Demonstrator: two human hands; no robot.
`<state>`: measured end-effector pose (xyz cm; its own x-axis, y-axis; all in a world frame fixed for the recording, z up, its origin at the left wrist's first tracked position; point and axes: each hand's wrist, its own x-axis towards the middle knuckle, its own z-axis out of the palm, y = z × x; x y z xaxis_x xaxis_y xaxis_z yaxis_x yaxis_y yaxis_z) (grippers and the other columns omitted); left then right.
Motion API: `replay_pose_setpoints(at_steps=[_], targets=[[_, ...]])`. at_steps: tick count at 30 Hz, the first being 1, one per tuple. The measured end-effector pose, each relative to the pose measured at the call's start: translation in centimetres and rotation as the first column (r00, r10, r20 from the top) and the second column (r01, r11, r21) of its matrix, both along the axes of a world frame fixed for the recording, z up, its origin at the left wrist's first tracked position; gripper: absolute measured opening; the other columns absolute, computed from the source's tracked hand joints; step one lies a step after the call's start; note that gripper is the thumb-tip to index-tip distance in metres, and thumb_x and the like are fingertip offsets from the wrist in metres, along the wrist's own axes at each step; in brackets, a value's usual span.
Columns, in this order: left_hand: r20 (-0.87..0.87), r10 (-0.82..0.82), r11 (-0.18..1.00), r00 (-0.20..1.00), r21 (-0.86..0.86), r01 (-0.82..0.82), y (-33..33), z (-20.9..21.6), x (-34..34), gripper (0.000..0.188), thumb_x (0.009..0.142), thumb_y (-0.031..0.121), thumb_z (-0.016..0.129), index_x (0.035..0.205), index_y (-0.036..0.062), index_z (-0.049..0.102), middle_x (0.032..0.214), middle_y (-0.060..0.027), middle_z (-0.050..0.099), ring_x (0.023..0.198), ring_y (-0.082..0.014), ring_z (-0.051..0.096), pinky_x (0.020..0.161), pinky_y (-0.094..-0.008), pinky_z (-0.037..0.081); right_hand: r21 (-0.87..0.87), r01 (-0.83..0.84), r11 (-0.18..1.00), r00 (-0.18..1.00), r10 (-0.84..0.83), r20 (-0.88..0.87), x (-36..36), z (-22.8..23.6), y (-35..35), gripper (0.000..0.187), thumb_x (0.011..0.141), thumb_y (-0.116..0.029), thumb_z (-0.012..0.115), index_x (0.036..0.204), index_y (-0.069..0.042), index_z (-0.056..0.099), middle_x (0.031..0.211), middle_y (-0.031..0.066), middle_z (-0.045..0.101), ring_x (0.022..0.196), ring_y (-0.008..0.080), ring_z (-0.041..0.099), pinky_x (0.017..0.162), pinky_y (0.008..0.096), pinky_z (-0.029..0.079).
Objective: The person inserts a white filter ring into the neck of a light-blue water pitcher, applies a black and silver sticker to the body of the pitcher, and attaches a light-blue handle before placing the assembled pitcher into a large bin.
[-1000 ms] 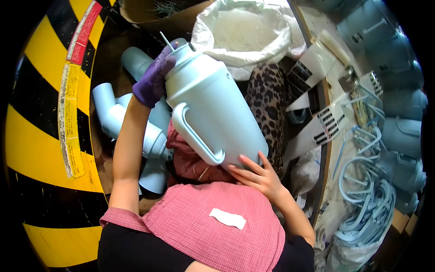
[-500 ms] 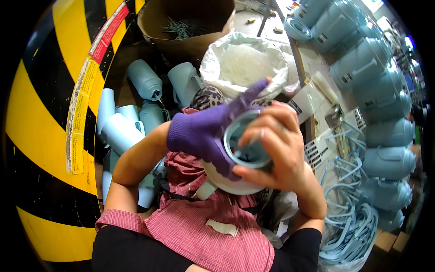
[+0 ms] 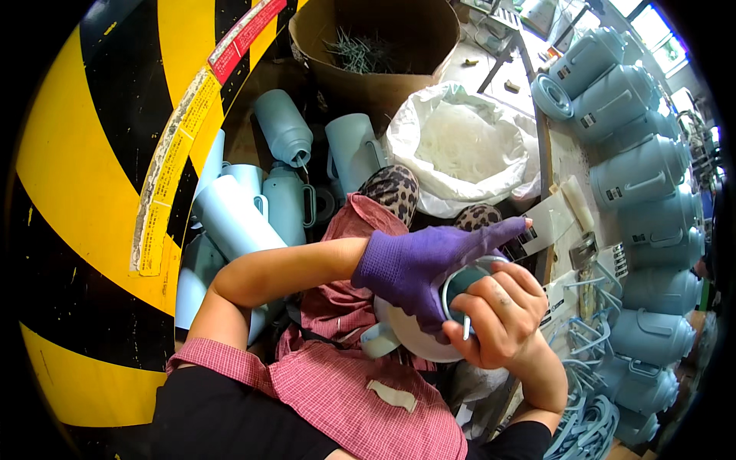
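Note:
A light blue plastic jug is in my lap, its round mouth facing up and its handle toward my left. My left hand, in a purple glove with a bare fingertip, is wrapped around the jug's neck while one finger points away to the right. Bare and curled, my right hand is at the right side of the mouth. A short pale rod pokes out below its fingers, over the rim. Most of the rod is hidden in the fist, so its kind cannot be told.
Several blue jugs lie and stand at my left, beside a striped yellow-black panel. Ahead are a cardboard drum with thin scraps and a white sack. The right-hand bench holds rows of jugs and blue strap-like handles.
My right fingers have come up from inside the jug's mouth into a curled grip, with the pale rod now showing. The view has shifted, so hands and jug appear lower and further right.

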<state>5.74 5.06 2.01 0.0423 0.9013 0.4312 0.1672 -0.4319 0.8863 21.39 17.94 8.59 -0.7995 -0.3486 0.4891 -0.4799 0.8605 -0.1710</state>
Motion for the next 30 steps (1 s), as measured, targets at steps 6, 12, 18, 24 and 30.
replay_pose_setpoints(at_steps=[6,12,18,24,30], targets=[[-0.069,0.071,0.997,0.995,0.025,-0.069,0.0,-0.2,0.6,0.137,0.06,0.03,0.093,0.166,0.0002,0.013,0.125,-0.0257,0.067,0.111,-0.0419,0.068,0.099,-0.0422,0.053,-0.042,0.008,0.999,0.999,-0.006,0.046,0.1,0.0,-0.3,0.033,0.091,-0.035,0.074,0.075,-0.007,0.065,0.074,0.0065,0.06,0.062,0.0236,0.059,0.061,0.036,0.047],[-0.104,0.188,0.978,0.977,0.11,-0.176,-0.4,-0.2,1.2,0.134,0.06,0.037,0.095,0.164,-0.001,0.02,0.118,-0.0264,0.068,0.107,-0.0418,0.07,0.097,-0.0426,0.054,-0.04,-0.141,0.989,0.989,0.139,-0.044,-0.5,-0.9,0.4,0.032,0.08,-0.024,0.075,0.061,-0.009,0.054,0.064,0.0033,0.051,0.052,0.0194,0.048,0.052,0.034,0.033],[-0.191,0.516,0.797,0.835,0.465,-0.386,0.6,5.7,-3.0,0.12,0.061,0.049,0.096,0.15,0.0016,0.032,0.099,-0.023,0.069,0.09,-0.0411,0.071,0.085,-0.0454,0.057,0.16,-0.131,0.978,0.967,0.162,-0.195,-4.9,5.7,2.6,0.048,0.098,-0.05,0.063,0.081,-0.006,0.07,0.088,0.0063,0.068,0.087,0.0281,0.066,0.08,0.0421,0.047],[-0.308,0.95,0.279,0.049,0.767,-0.579,3.0,9.8,-23.2,0.109,0.083,0.04,0.088,0.165,0.013,0.021,0.148,-0.0227,0.056,0.128,-0.0373,0.061,0.11,-0.0486,0.049,-0.219,0.261,0.94,0.827,-0.335,-0.451,-7.6,1.6,4.4,0.048,0.099,-0.023,0.068,0.14,0.0,0.057,0.14,0.0158,0.063,0.136,0.0402,0.05,0.12,0.0514,0.032],[-0.178,0.984,0.171,0.026,0.878,-0.446,1.9,6.1,-28.4,0.055,0.06,0.033,0.099,0.106,0.0155,0.072,0.126,-0.0128,0.068,0.115,-0.038,0.064,0.101,-0.0477,0.051,-0.201,0.343,0.918,0.921,-0.371,-0.123,-5.3,-5.5,5.8,0.021,0.081,0.003,0.073,0.1,-0.005,0.076,0.118,0.01,0.071,0.117,0.036,0.061,0.103,0.045,0.048]])
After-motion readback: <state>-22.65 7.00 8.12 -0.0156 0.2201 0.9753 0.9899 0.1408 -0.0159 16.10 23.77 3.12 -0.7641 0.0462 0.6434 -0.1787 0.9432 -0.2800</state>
